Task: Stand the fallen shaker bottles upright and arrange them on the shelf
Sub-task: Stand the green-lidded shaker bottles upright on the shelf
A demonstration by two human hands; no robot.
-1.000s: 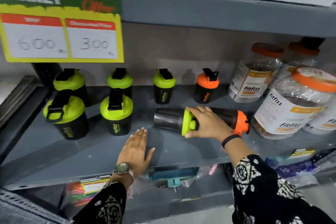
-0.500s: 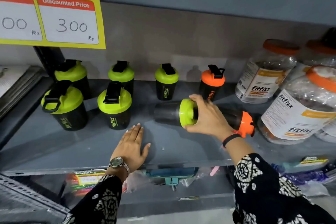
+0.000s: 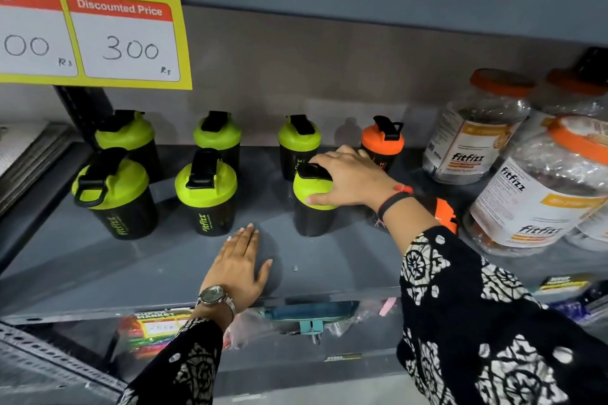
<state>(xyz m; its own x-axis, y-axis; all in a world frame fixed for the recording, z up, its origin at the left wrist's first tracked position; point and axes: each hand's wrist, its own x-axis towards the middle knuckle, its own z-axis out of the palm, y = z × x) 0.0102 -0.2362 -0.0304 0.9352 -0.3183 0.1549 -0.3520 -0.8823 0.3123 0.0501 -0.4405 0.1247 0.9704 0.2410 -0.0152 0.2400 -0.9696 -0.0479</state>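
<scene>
1. At the far left a yellow price sign (image 3: 88, 33) hangs over the grey shelf (image 3: 98, 266), reading "Discounted Price 300".
2. Below it four green-lidded shaker bottles stand upright in two rows: two at the back (image 3: 126, 138) (image 3: 217, 136) and two in front (image 3: 113, 194) (image 3: 206, 191). These look settled and need no righting.
3. The left hand (image 3: 241, 268) lies flat and open on the bare shelf near the front edge, palm down, gripping nothing; a watch (image 3: 214, 295) sits on its wrist.
4. Further right, a fifth green-lidded bottle (image 3: 298, 143) stands at the back, and just in front of it a sixth (image 3: 311, 204) stands upright on its base, in line with the front row.
5. The right hand (image 3: 348, 179) is closed over that sixth bottle's lid, fingers curled across the top and thumb on the lid's side, so this bottle appears righted but not yet released.
6. Behind the hand an orange-lidded bottle (image 3: 383, 141) stands upright at the back.
7. Past the right wrist an orange lid (image 3: 445, 215) shows low by the shelf surface, mostly hidden by the sleeve; judging by its position, this bottle lies on its side and is what remains to be stood up.
8. At the far right, large clear jars (image 3: 539, 200) with orange lids crowd the shelf end, leaving little room there.
</scene>
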